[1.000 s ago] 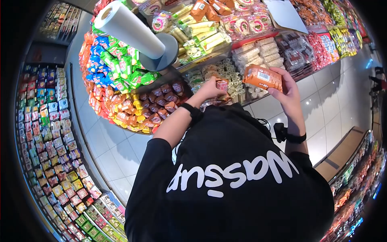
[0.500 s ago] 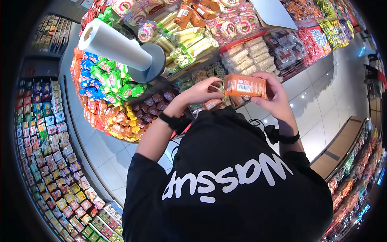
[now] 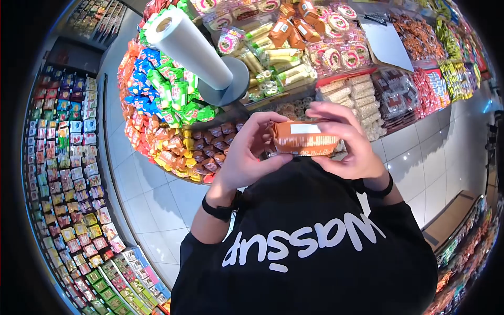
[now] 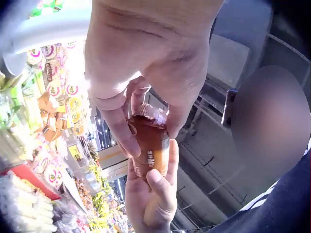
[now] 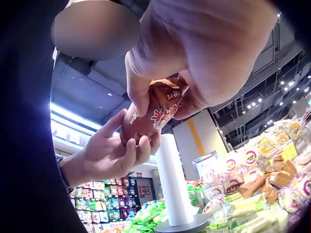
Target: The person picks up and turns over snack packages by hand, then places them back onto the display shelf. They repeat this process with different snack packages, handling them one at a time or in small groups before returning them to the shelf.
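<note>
An orange-brown snack packet [image 3: 304, 140], with a white label area and small print on the side facing up, is held between both hands in front of the chest. My left hand [image 3: 247, 155] grips its left end, thumb below and fingers above. The other end is gripped by my right hand [image 3: 353, 144], its thumb along the lower edge. In the left wrist view the packet [image 4: 151, 145] has a clear crimped end near the left fingers. White lettering marks the packet [image 5: 158, 114] in the right wrist view. Bins of wrapped sweets lie just beyond the hands.
A white plastic-bag roll [image 3: 194, 52] stands on a round grey base [image 3: 236, 86] at the left. Similar orange-brown packets [image 3: 294, 31] lie in the display behind. A white board [image 3: 388, 44] rests at the right. Packed shelves [image 3: 63, 184] line the left side.
My left hand has left the bin and taken hold of the packet's left end. My right hand has brought the packet leftward and closer, tilting it so another side shows.
</note>
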`<action>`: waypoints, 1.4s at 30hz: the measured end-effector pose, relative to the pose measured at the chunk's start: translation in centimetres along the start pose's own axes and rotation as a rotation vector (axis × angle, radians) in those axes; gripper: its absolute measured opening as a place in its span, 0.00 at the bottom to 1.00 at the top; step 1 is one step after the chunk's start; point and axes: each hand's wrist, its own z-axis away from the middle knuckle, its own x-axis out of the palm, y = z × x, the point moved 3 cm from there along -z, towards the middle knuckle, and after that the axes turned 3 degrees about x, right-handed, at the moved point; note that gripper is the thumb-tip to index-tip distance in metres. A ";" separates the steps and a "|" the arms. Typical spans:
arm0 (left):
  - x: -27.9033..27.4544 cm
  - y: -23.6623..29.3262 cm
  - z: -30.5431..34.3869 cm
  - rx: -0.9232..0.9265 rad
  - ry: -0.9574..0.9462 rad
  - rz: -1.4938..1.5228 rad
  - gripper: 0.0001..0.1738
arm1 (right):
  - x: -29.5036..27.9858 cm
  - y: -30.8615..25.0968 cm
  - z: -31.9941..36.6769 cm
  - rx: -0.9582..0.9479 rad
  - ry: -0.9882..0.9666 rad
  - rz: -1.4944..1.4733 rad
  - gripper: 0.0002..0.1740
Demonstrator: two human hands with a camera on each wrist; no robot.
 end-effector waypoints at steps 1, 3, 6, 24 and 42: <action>0.1 0.0 0.1 0.071 0.002 -0.022 0.37 | 0.1 0.1 -0.1 -0.014 0.039 -0.025 0.39; 0.2 0.5 0.3 0.190 -0.012 -0.072 0.35 | -0.3 -0.3 -0.1 0.056 0.019 0.008 0.41; 0.3 1.1 0.7 0.268 -0.018 -0.115 0.36 | -0.5 -0.4 -0.1 0.107 0.018 0.024 0.40; -2.4 1.0 0.9 0.025 0.040 0.518 0.49 | -4.5 -6.0 -1.0 0.010 -0.027 0.270 0.33; -3.3 0.7 2.4 -0.195 -0.018 0.981 0.37 | -8.5 -15.9 -2.5 -0.715 0.037 0.520 0.32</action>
